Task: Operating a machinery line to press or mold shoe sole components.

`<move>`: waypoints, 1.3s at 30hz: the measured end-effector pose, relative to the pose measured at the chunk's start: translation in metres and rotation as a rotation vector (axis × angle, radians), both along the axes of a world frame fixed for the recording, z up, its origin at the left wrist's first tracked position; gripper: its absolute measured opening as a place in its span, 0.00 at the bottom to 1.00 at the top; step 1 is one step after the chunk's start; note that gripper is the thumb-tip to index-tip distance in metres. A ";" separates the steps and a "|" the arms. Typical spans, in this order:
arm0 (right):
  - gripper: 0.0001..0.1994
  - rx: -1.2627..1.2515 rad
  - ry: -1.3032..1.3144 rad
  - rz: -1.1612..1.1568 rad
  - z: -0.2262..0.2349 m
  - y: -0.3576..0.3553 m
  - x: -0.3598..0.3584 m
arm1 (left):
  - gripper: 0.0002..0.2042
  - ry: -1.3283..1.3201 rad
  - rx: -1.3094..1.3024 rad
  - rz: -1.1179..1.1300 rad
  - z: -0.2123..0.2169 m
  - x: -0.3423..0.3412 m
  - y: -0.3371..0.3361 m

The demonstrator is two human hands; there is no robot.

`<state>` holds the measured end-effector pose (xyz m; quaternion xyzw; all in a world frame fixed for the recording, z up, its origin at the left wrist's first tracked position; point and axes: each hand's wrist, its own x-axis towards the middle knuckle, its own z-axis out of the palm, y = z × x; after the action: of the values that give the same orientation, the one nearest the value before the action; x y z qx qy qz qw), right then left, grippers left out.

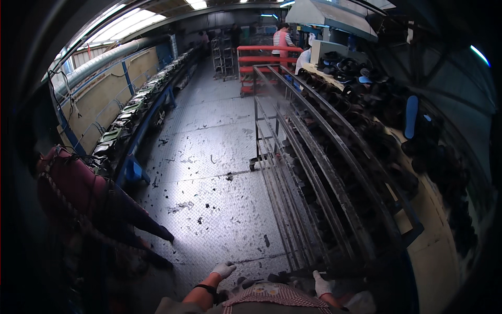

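Note:
My left hand (224, 270), in a whitish glove, is held out over the floor at the bottom of the view. Its fingers look curled in, and nothing shows in them. My right hand (322, 285), gloved too, is beside the near end of a long metal rack (334, 179). One digit points up; the other fingers are hard to see, so whether it grips the rack is unclear. Between my hands, in front of my checked apron (274, 293), lie small dark objects (280, 277) too dim to name. Dark shoe-like items fill the rack's shaded tiers.
A person in a dark red top (78, 178) stands at left by a long conveyor (138, 112) lined with items. Right of the rack, a bench (426, 220) carries dark footwear and a blue sole (411, 116). Ahead are a red rack (251, 58) and another person (282, 39). Scraps litter the metal floor (209, 152).

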<state>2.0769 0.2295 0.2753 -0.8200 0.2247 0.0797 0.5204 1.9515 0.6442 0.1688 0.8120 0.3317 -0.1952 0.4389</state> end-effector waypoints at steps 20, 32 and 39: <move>0.10 -0.004 -0.099 -0.066 -0.049 -0.014 -0.019 | 0.22 0.161 -0.080 0.081 -0.016 -0.084 0.024; 0.08 0.158 -0.050 -0.230 -0.054 -0.009 -0.033 | 0.25 0.127 -0.054 -0.039 -0.019 -0.083 0.042; 0.11 -0.080 0.353 -0.012 -0.114 -0.025 -0.051 | 0.24 0.119 -0.048 0.023 -0.018 -0.102 0.050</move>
<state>2.0258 0.2048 0.1615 -0.8118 0.3205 0.2105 0.4404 1.8497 0.6942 0.1510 0.7842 0.3618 -0.2460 0.4401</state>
